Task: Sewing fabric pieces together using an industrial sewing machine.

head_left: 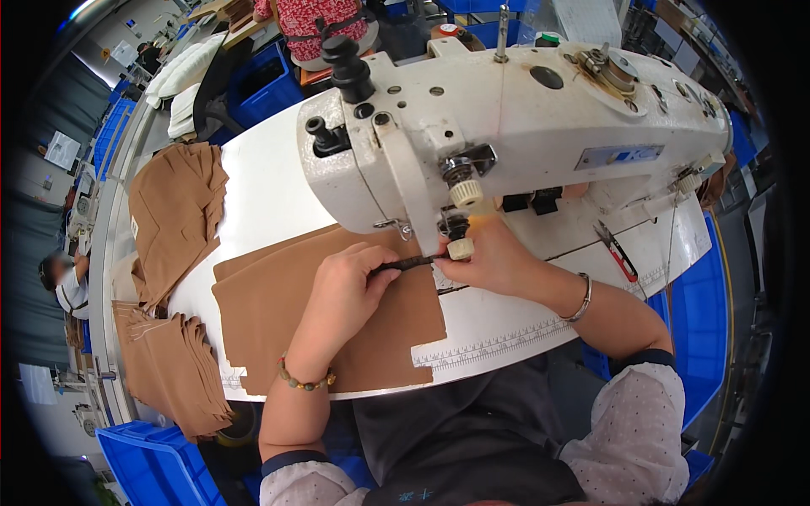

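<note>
My left hand (350,291) pinches a narrow dark strip (403,263) lying across the top of a brown fabric panel (278,320), just left of the needle area of a white sewing machine (380,169). My right hand (485,261) is closed on the strip's right end, close beside the presser area (456,240), partly hidden behind the machine's knobs. The panel seems layered on a second brown piece and rests on the white table (506,325), which has a printed ruler along its near edge.
Brown fabric stacks (169,202) (164,371) sit at the left. Red-handled snips (616,253) lie right of my right hand. Blue bins (156,472) (700,329) flank the table. Co-workers appear at the far left (67,287) and behind the machine (312,21).
</note>
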The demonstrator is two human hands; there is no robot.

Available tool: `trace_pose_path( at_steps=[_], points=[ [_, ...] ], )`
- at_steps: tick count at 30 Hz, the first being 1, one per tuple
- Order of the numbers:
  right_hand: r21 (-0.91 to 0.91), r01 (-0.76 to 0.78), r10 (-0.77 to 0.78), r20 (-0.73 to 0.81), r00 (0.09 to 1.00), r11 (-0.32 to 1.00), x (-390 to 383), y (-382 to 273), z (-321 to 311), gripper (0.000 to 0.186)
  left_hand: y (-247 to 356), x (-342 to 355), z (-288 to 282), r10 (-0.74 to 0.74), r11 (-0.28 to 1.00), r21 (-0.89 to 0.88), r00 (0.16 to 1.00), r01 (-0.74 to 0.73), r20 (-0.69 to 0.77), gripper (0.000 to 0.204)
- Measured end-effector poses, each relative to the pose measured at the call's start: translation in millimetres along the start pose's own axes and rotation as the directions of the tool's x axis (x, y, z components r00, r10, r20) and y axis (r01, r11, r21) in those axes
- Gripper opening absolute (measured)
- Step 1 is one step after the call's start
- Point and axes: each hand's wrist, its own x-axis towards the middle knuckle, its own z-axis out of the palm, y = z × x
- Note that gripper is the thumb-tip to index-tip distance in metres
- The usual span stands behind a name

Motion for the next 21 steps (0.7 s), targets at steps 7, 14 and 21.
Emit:
trace_pose_path(
  at_steps=[7, 14, 21],
  points=[
    [0.051, -0.075, 0.073, 0.051, 0.996, 0.996, -2, -5, -3, 0.018, 5, -1, -1, 0.011, 0.994, 0.105, 1.0, -0.012, 0.009, 0.015],
    [0.38, -0.495, 0.3, 0.467, 0.832, 0.781, 2, -34, -22, 0.017, 7, -2, 6, 0.048, 0.93, -0.368, 0.992, -0.002, 0.115, 0.018],
    [0.339, -0.464, 0.244, 0.526, 0.815, 0.818, -2, -35, -23, 0.022, 4, -4, -6, -0.1, 0.88, -0.422, 0.954, 0.217, 0.282, 0.012]
  ],
)
